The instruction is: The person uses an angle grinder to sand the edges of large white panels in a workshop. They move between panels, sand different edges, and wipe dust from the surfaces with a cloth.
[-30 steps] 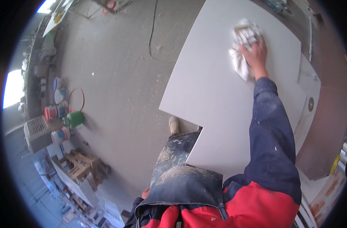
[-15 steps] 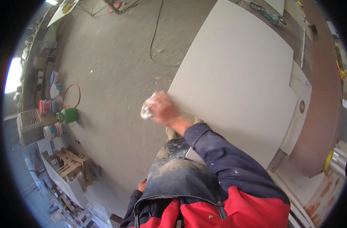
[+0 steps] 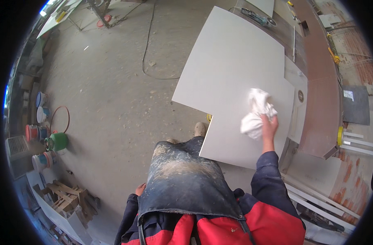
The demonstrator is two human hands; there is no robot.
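Wiping step judged in hand: white rag (image 3: 256, 114) is bunched in the closed right hand (image 3: 269, 123), pressed on the pale slab (image 3: 231, 61). Left hand (image 3: 140, 189) is low at the side, grip not discernible. Unwiped far area would call for a longer reach.

The right hand (image 3: 269, 123) is pressing a crumpled white rag (image 3: 256, 112) onto a large pale slab (image 3: 231, 65) with a notched corner. The left hand (image 3: 140, 189) is hanging by the dusty apron (image 3: 186, 179). Paint buckets (image 3: 41, 122) are standing on the concrete floor (image 3: 113, 94).
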